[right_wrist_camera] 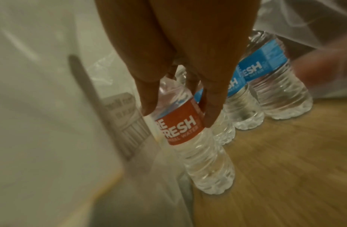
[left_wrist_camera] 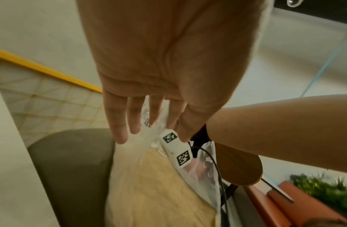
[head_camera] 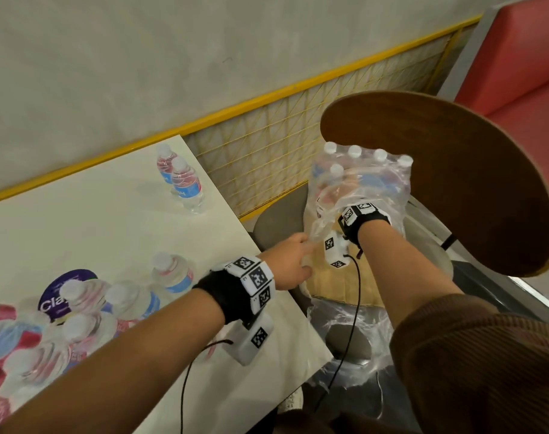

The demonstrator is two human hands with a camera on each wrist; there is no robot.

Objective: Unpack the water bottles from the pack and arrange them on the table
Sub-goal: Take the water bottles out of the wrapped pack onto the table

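Note:
The pack [head_camera: 376,177], clear plastic wrap over several white-capped bottles, stands on a cardboard tray [head_camera: 345,286] on a grey chair seat right of the white table [head_camera: 94,214]. My right hand [head_camera: 350,197] reaches inside the wrap. In the right wrist view the right hand [right_wrist_camera: 178,113] grips the shoulder of a red-labelled bottle [right_wrist_camera: 180,130], thumb on one side and fingers on the other. Blue-labelled bottles [right_wrist_camera: 265,69] stand behind it. My left hand [head_camera: 298,258] holds the wrap's loose edge [left_wrist_camera: 149,142] at the table corner.
Two bottles [head_camera: 185,183] stand at the table's far edge, and several more [head_camera: 79,314] cluster at its near left. A round wooden chair back [head_camera: 454,183] looms over the pack. A yellow mesh rail [head_camera: 267,145] runs behind. Loose plastic [head_camera: 345,339] lies below the tray.

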